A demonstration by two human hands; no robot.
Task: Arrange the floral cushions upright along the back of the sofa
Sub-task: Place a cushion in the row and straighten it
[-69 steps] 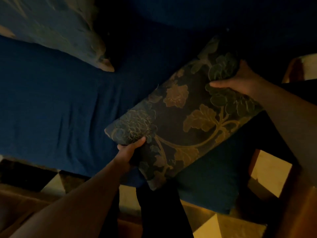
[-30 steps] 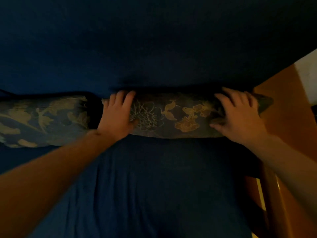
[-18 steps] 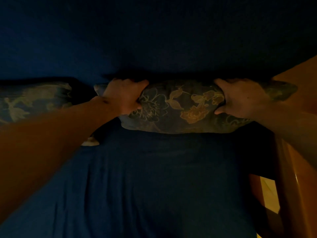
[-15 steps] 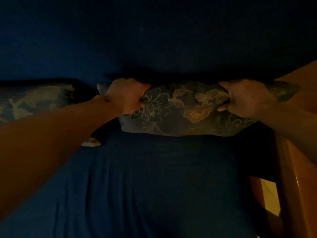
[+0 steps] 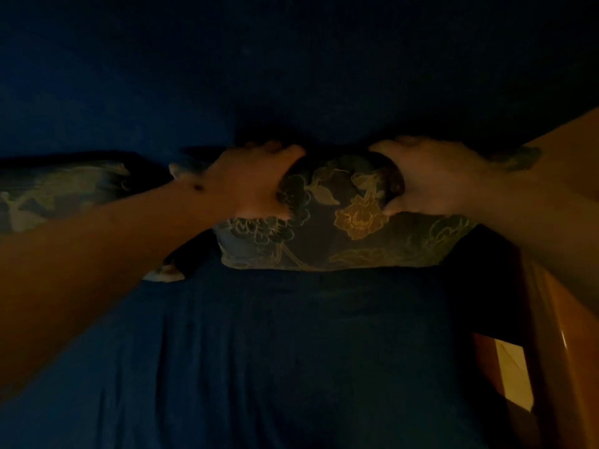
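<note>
A dark floral cushion with gold and green flowers stands against the blue sofa back, its lower edge on the seat. My left hand grips its top edge left of centre, fingers curled over the top. My right hand grips the top edge right of centre in the same way. A second floral cushion stands along the sofa back at the left, partly behind my left forearm.
The blue sofa seat fills the lower half of the view. A wooden armrest runs down the right side, with a lit patch of floor beside it. The scene is dim.
Both hands have slid inward along the cushion's top edge, closer together. The cushion's front face shows more, and the view has drawn nearer.
</note>
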